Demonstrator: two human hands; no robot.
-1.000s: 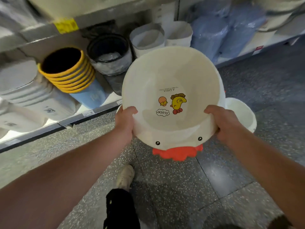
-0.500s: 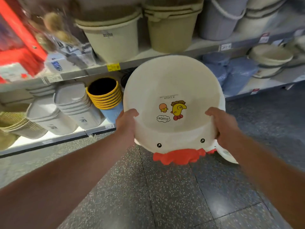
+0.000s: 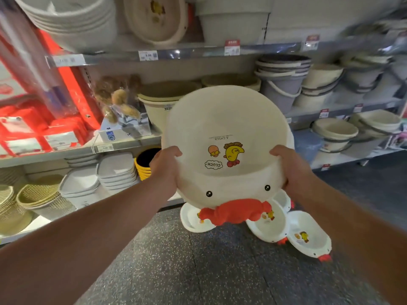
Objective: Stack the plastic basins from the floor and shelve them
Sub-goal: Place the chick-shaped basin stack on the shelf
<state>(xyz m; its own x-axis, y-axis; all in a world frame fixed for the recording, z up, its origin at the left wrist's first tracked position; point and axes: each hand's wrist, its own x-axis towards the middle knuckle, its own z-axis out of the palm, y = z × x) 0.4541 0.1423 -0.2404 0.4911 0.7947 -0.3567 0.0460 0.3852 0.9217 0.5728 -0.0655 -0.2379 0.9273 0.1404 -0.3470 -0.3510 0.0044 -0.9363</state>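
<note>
I hold a white plastic basin [image 3: 224, 119] with a chick sticker, two black eye dots and a red comb at its near edge, tilted up in front of the shelves. My left hand [image 3: 166, 172] grips its left rim and my right hand [image 3: 290, 170] grips its right rim. Below it, more matching white basins lie on the dark floor: one at the left [image 3: 193, 221], one in the middle [image 3: 267, 227], one at the right [image 3: 308, 236]. A similar basin [image 3: 154, 16] stands on edge on the top shelf.
Store shelving [image 3: 176, 54] fills the background, packed with grey and beige buckets [image 3: 279, 84], stacked square tubs [image 3: 114, 170], woven baskets [image 3: 37, 197] and red goods [image 3: 44, 128]. Speckled dark floor [image 3: 209, 271] lies before me.
The view has tilted upward, bringing higher shelves and the floor basins into sight. The basin stays in both hands, raised along with the view.
</note>
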